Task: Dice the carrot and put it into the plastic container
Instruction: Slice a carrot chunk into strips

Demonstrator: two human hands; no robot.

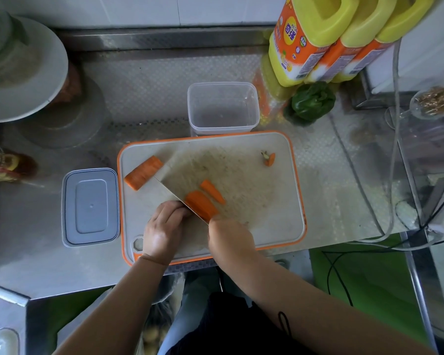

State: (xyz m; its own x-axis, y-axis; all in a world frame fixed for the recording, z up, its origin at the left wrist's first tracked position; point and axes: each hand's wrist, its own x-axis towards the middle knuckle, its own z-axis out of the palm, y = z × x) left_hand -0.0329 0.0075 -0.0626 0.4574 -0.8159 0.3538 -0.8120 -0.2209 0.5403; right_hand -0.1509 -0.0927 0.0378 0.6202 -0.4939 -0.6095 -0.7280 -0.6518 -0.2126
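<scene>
On the orange-rimmed cutting board (267,201) lie a thick carrot chunk (143,172) at the left, a narrow carrot strip (212,191) and the stem end (269,158) at the far right. My right hand (230,240) grips the knife (169,190) by its hidden handle. The blade runs up-left alongside a long carrot piece (201,204). My left hand (164,226) has its fingers curled against the blade's left side, at that piece's near end. The clear plastic container (222,108) stands empty behind the board.
The container's grey lid (90,206) lies left of the board. Yellow bottles (318,39) and a green pepper (310,101) stand at the back right. Stacked plates (23,73) are at the back left, a bottle (3,162) at the left edge, and cables (392,175) on the right.
</scene>
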